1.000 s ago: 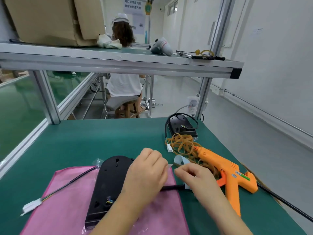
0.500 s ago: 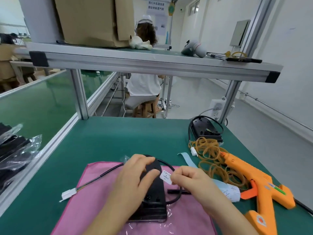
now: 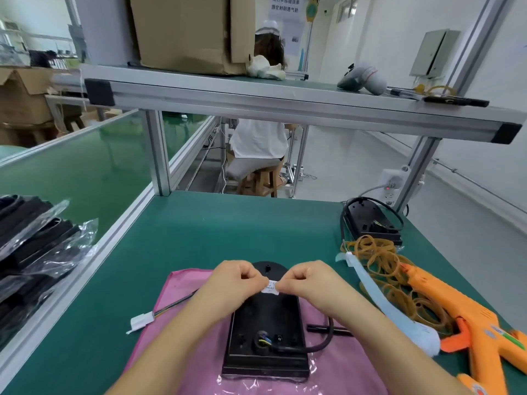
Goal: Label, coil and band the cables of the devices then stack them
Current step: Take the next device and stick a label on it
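1. Pink cloth (image 3: 182,332) on the green table (image 3: 199,238) carries a black device (image 3: 268,332), lying flat.
2. Above it the left hand (image 3: 233,283) and right hand (image 3: 310,283), fingers curled, each pinch one end of a small white label (image 3: 271,287).
3. The cable (image 3: 328,337) leaves the device's near end and loops right; its white connector (image 3: 141,320) lies at the cloth's left edge.
4. Bands (image 3: 379,258), a glue gun (image 3: 467,317) and a second device (image 3: 370,220) lie to the right.

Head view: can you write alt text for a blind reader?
A left hand and right hand pinch a small white paper label over a flat black plastic device lying on a pink cloth. An orange glue gun lies nearby.
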`<state>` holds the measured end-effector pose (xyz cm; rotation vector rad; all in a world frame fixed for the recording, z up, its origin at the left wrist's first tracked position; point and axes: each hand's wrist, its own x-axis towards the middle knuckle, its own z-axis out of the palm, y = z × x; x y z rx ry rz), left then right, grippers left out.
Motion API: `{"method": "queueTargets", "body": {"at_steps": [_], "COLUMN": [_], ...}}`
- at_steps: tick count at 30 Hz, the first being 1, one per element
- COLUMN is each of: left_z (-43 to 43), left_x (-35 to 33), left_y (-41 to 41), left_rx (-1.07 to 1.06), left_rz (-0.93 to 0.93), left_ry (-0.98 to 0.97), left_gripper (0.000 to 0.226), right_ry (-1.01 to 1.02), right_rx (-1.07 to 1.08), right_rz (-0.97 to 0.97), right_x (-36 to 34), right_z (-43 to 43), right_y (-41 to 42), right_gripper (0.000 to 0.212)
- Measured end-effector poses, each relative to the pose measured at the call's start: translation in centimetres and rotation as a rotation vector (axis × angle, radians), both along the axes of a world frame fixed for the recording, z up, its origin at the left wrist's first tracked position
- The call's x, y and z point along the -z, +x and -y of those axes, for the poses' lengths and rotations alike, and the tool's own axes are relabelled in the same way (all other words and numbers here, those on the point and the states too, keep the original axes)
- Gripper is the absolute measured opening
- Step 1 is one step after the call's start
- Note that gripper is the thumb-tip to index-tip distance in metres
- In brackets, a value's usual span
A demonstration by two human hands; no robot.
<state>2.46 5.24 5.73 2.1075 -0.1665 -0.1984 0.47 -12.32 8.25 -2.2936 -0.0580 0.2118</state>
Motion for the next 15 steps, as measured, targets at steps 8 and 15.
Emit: {"method": "queueTargets", "body": {"at_steps": [8, 15], "left_z": [0.2, 0.5], "left_x": [1.8, 2.1], "left_y": [0.7, 0.2], "left_rx": [-0.013, -0.053], "left_rz": [0.03, 0.138], "left_ry": [-0.003, 0.25], "left_gripper": [0.025, 0.027], "right_ry": [0.057, -0.112], "right_rx": [0.097, 0.063], "right_rz": [0.035, 0.016], "right_x": [1.6, 2.9], "right_z": [-0.3, -0.4], "right_y": [0.5, 1.2], "right_gripper": [0.017, 0.024]}}
